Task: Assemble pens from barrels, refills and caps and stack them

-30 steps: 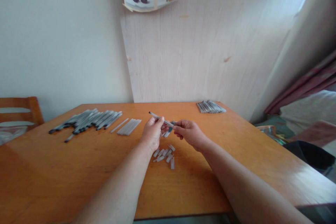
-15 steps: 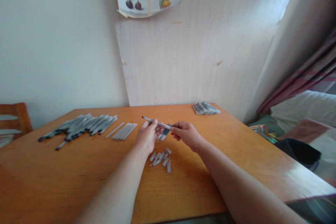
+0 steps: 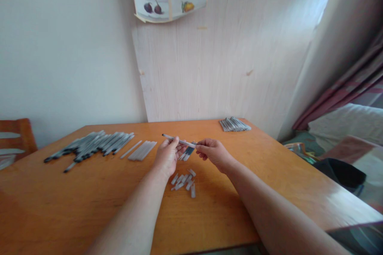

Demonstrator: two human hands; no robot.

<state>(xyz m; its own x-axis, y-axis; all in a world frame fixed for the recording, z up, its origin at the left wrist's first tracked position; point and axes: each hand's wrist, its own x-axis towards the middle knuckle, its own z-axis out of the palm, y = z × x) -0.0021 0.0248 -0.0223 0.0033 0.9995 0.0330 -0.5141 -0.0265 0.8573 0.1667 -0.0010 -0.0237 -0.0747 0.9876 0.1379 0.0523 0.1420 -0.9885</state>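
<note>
A slim pen (image 3: 184, 142) with a clear barrel and a dark end at the left is held level above the table. My left hand (image 3: 168, 155) is closed around its middle, thumb on top. At the right tip, my right hand (image 3: 213, 151) pinches the pen between thumb and fingers. Behind and below the hands lie several ink refills (image 3: 187, 153), partly hidden by them. Nearer to me is a loose group of clear pen caps (image 3: 182, 181). Left of my left hand, clear empty barrels (image 3: 142, 150) lie side by side, with one single barrel (image 3: 131, 149) apart.
A large pile of pens with dark ends (image 3: 92, 145) covers the table's left side. Another stack of pens (image 3: 235, 124) lies at the back right. The wooden table (image 3: 284, 191) meets the wall. A black bin (image 3: 339, 175) stands beyond its right edge, a chair (image 3: 24, 135) at left.
Hardly anything differs. Both hands keep their hold on the pen, and the view has shifted very slightly.
</note>
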